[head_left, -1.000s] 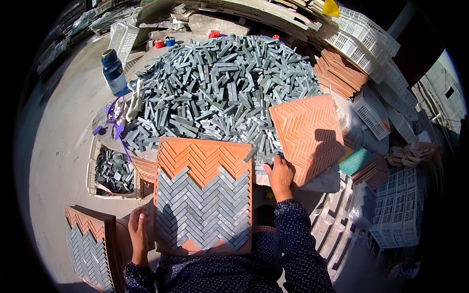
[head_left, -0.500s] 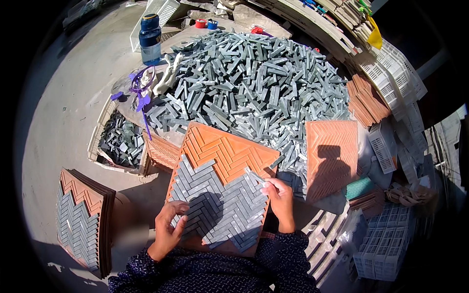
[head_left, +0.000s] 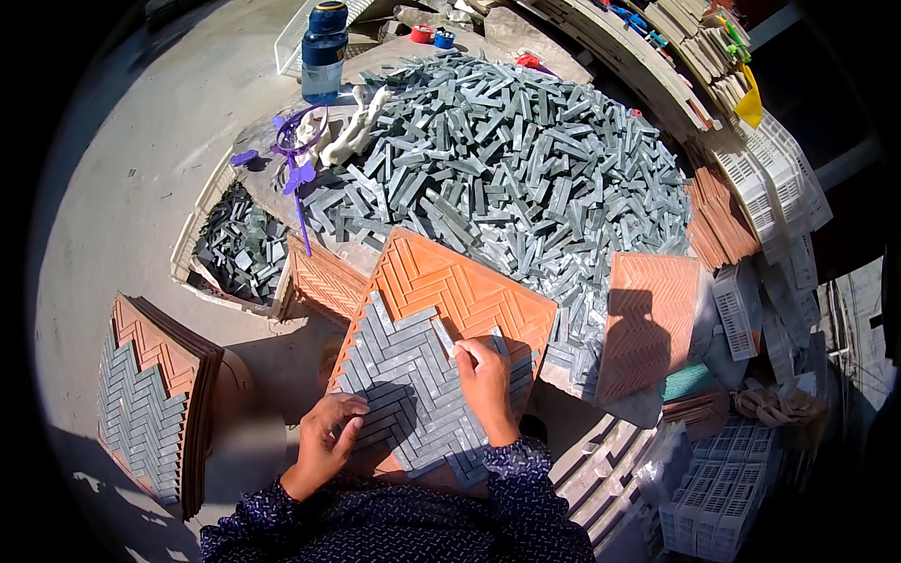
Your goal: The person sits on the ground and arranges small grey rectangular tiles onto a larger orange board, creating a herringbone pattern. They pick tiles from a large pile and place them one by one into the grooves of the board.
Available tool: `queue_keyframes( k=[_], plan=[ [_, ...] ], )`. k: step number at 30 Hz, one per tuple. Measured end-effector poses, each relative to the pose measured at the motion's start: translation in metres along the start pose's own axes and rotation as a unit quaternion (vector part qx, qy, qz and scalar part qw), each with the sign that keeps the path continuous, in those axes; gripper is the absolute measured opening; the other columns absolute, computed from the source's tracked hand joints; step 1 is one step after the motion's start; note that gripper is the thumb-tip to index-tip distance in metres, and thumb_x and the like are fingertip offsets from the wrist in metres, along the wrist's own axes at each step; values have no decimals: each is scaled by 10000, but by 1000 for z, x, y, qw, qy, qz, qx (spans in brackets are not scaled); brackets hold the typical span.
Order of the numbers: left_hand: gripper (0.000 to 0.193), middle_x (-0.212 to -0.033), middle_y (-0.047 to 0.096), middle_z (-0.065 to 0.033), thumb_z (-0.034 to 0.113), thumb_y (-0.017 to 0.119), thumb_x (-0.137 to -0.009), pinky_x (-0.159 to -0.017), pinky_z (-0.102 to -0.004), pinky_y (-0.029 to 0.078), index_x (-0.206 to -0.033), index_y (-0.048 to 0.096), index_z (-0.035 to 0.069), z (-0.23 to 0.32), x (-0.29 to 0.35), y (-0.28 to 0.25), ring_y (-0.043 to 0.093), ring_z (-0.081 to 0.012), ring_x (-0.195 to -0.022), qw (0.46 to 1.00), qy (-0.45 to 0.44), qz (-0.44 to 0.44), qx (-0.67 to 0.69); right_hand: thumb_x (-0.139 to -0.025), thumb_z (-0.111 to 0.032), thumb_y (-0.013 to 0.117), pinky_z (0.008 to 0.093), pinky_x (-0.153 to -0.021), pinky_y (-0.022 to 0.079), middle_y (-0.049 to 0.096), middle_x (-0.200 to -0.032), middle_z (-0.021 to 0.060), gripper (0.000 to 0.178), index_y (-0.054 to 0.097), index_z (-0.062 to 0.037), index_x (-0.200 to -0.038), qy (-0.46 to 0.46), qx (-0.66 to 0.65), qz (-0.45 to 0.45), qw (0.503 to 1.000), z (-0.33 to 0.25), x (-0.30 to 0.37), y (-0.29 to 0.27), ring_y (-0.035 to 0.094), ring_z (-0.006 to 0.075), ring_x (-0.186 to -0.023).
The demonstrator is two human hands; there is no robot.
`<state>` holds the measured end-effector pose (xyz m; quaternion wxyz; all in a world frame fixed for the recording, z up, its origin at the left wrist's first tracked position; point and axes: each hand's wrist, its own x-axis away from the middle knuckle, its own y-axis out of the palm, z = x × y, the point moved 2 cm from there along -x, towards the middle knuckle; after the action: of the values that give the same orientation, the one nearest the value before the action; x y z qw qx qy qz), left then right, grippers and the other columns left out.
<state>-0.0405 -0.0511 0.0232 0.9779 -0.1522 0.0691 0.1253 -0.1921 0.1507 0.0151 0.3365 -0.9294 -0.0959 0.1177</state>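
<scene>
An orange mould tray (head_left: 526, 308) with herringbone slots leans in front of me. Grey strip tiles (head_left: 389, 361) fill its lower part, and the upper slots are bare orange. At its lower left edge is my left hand (head_left: 327, 439), fingers curled, with a gap between thumb and forefinger and nothing visible between them. Over the tray's middle, my right hand (head_left: 486, 385) is closed, thumb and forefinger pinched at the end of one grey strip tile (head_left: 442, 335). That tile lies against the border of the filled area. The hand covers part of the tiles beneath it.
A heap of loose grey strips (head_left: 507, 159) lies beyond the tray. An orange tray (head_left: 648, 324) lies at right, a part-filled tray stack (head_left: 141, 403) stands at left. Around them are a crate of fragments (head_left: 239, 253), a bottle (head_left: 324, 56) and white baskets (head_left: 718, 488).
My right hand has moved left across the tray with a strip tile, to the border of the filled area. My left hand has stayed at the tray's edge. The view has shifted slightly.
</scene>
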Motion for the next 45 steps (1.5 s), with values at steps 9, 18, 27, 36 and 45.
queue_keyframes(
  k=[9, 18, 27, 36, 45],
  plan=[
    [96, -902, 664, -138, -15, 632, -798, -794, -341, 500, -893, 637, -20, -2, -1, 0, 652, -285, -891, 1000, -14, -2, 20, -818, -74, 639, 414, -659, 480, 613, -807, 143, 91, 640, -26, -894, -90, 97, 40, 990, -13, -2, 5, 607, 350, -745],
    [206, -1026, 656, -134, 7, 645, -796, -830, -372, 499, -1002, 640, 12, 16, -26, 16, 639, -302, -943, 985, 76, -128, -90, -821, -87, 645, 400, -613, 498, 658, -785, 156, 100, 640, -24, -899, -68, 109, 4, 992, -10, -9, 3, 637, 343, -712],
    [714, -1502, 307, -118, 387, 577, -865, -1130, -490, 192, -1430, 321, 33, 14, -89, 81, 263, -270, -1399, 851, 266, -282, -355, -802, -75, 652, 406, -670, 493, 645, -879, 184, 136, 628, -30, -928, 68, 127, 216, 966, 102, -13, -101, 628, 355, -770],
    [834, -1524, 272, -103, 514, 562, -825, -1146, -492, 135, -1457, 280, 49, -11, -85, 81, 228, -262, -1416, 818, 233, -329, -410, -776, -280, 736, 403, -653, 490, 654, -834, 178, 350, 629, 3, -951, 80, 177, 211, 958, 130, -32, -96, 624, 325, -710],
    [849, -1518, 279, -109, 489, 617, -802, -1135, -523, 147, -1450, 293, 47, -13, -83, 84, 230, -272, -1414, 819, 234, -315, -419, -745, -259, 759, 347, -620, 491, 661, -726, 132, 332, 645, 22, -882, 155, 35, 184, 970, 138, -38, -88, 634, 240, -652]
  ],
)
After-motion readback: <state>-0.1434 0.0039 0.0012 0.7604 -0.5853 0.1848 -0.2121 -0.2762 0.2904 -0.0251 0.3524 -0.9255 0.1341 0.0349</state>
